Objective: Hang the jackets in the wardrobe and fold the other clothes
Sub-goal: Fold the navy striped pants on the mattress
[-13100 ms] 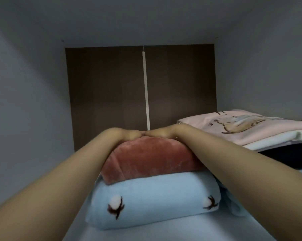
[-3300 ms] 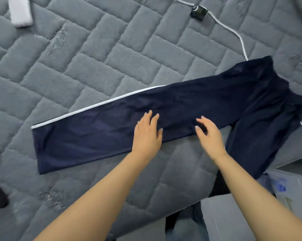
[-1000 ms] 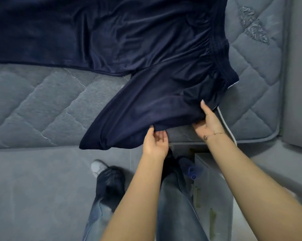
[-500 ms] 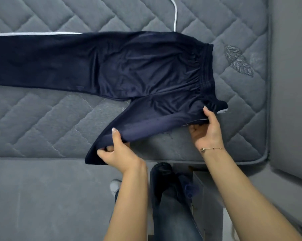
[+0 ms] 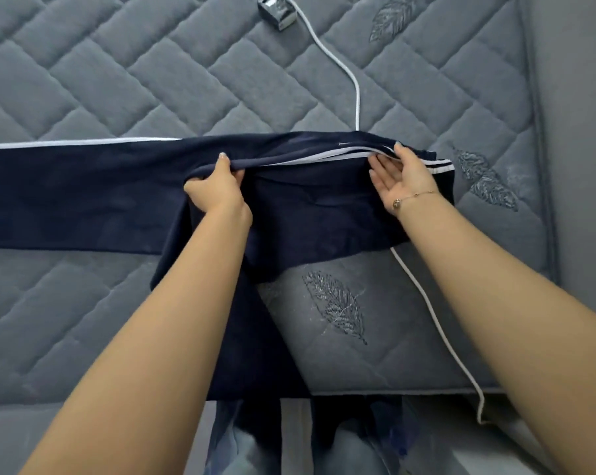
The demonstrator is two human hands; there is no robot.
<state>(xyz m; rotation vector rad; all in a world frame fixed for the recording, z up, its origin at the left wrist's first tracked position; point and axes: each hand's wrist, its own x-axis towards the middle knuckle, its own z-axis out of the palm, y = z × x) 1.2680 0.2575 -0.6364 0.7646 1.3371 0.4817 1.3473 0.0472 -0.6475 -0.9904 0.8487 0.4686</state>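
Surface: a grey quilted mattress, stitched in a zigzag brick pattern, with embroidered feather motifs scattered over its right part; its piped right edge runs down the right side of the view, beside a plain grey surface whose nature cannot be told. Lying on the mattress: a pair of navy trousers with a white side stripe, one leg stretched flat toward the left edge of the view, the other leg drawn up over it and partly trailing down over the near edge of the mattress. Left hand: fingers and thumb pinched on the upper edge of the lifted leg, near the middle of the garment. Right hand: palm turned up, fingers fairly straight, thumb pressed on the striped edge near the waistband, so the cloth sits clamped between thumb and fingers; a thin bracelet circles the wrist. Also on the mattress: a white cable running from a small dark plug-like block at the top, passing under the trousers and down off the near edge. Below the mattress edge: the person's legs in blue jeans, and a pale floor.
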